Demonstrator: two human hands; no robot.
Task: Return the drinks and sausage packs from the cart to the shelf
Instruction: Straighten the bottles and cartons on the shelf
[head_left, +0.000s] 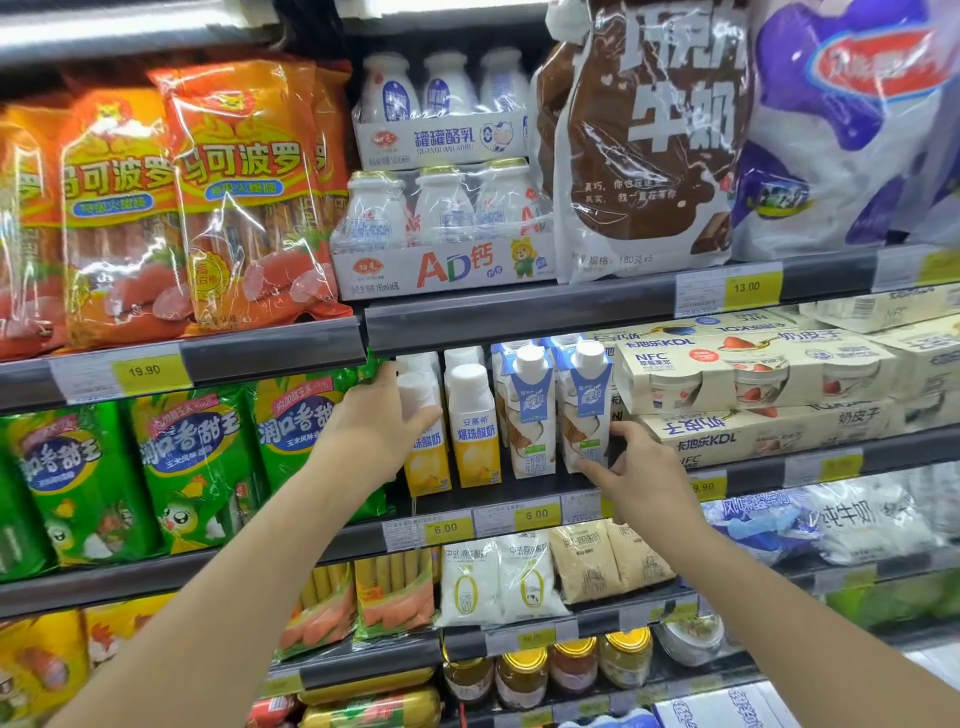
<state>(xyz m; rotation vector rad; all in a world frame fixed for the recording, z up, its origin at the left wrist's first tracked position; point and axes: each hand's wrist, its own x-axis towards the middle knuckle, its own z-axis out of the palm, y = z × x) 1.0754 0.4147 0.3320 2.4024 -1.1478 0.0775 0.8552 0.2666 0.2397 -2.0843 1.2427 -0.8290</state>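
Note:
My left hand (382, 415) grips a yellow and white drink carton (426, 457) standing on the middle shelf (519, 496), thumb across its front. A second yellow carton (474, 431) stands just right of it. My right hand (636, 470) holds the lower part of a blue and white coconut drink carton (586, 410), thumb under its front corner. A matching blue carton (530, 415) stands between. Green sausage packs (192, 467) fill the same shelf to the left, orange sausage packs (244, 192) the shelf above. The cart is out of view.
Beige yoghurt multipacks (753, 374) crowd the shelf right of the blue cartons. Milk bottle packs (441, 228) and large milk bags (649, 135) sit above. Pouches (498, 577), jars (571, 665) and more sausage packs (363, 603) fill the lower shelves.

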